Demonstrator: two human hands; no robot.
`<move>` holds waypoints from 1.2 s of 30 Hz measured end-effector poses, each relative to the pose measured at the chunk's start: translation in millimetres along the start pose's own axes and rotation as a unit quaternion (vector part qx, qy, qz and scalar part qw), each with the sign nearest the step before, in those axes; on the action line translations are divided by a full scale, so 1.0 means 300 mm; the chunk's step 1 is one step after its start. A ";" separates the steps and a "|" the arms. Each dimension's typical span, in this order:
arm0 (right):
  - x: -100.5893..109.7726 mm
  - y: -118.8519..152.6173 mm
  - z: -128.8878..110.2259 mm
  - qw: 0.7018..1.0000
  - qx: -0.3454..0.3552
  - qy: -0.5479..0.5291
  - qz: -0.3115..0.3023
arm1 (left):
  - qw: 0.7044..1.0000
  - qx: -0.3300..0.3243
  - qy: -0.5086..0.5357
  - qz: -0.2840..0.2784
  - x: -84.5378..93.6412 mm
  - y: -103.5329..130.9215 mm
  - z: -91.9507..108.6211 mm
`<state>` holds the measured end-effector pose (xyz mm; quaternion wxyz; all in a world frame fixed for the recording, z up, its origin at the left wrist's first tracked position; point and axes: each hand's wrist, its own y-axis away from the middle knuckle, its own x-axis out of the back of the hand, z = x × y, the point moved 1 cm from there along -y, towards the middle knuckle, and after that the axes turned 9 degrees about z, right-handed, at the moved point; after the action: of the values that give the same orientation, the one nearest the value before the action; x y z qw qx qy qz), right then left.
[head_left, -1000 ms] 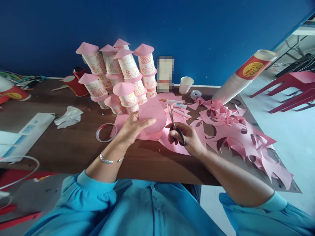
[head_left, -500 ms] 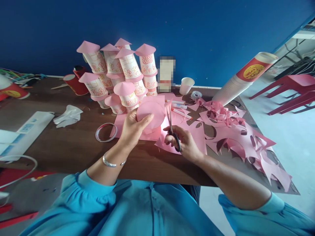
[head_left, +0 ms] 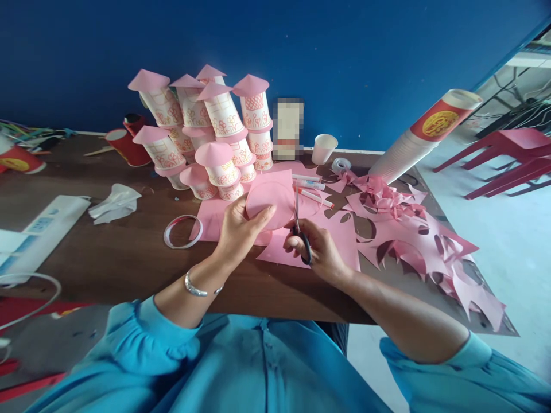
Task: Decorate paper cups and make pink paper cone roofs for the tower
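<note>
My left hand (head_left: pixel 241 225) grips a pink paper piece (head_left: pixel 270 201) with a circle outline on it, the thumb lying across its front. Black-handled scissors (head_left: pixel 307 246) are in my right hand (head_left: pixel 321 249), their blades pointing up at the right edge of that piece. Beneath both hands lie pink sheets (head_left: pixel 336 244) on the brown table. Markers (head_left: pixel 314 183) rest just behind the scissors. Decorated paper cups with pink cone tops (head_left: pixel 224 117) stand stacked behind my left hand.
Cut pink scraps (head_left: pixel 430 238) spread over the right side. A tall cup stack (head_left: pixel 404 155) leans behind them. A single white cup (head_left: pixel 324 149) and a small tape roll (head_left: pixel 341 165) are at the back. On the left lie a larger tape ring (head_left: pixel 183 232) and crumpled white paper (head_left: pixel 115 203).
My left hand and the pink piece have moved slightly right, closer to the scissors. The blades, open earlier, now look nearly closed at the piece's edge.
</note>
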<state>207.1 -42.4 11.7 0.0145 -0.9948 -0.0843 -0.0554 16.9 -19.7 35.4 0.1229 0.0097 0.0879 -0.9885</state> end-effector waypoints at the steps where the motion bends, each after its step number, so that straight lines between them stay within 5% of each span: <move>1: -0.001 0.000 -0.001 1.000 -0.004 -0.001 0.000 | 1.000 -0.001 -0.003 0.000 0.000 0.001 0.000; 36: 0.005 0.005 -0.018 1.000 -0.014 -0.016 0.003 | 0.999 -0.014 -0.046 0.001 -0.012 0.012 0.023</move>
<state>208.4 -43.8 17.3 -0.0003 -0.9959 -0.0808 -0.0405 21.3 -23.4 41.7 0.1280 -0.0374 0.0962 -0.9864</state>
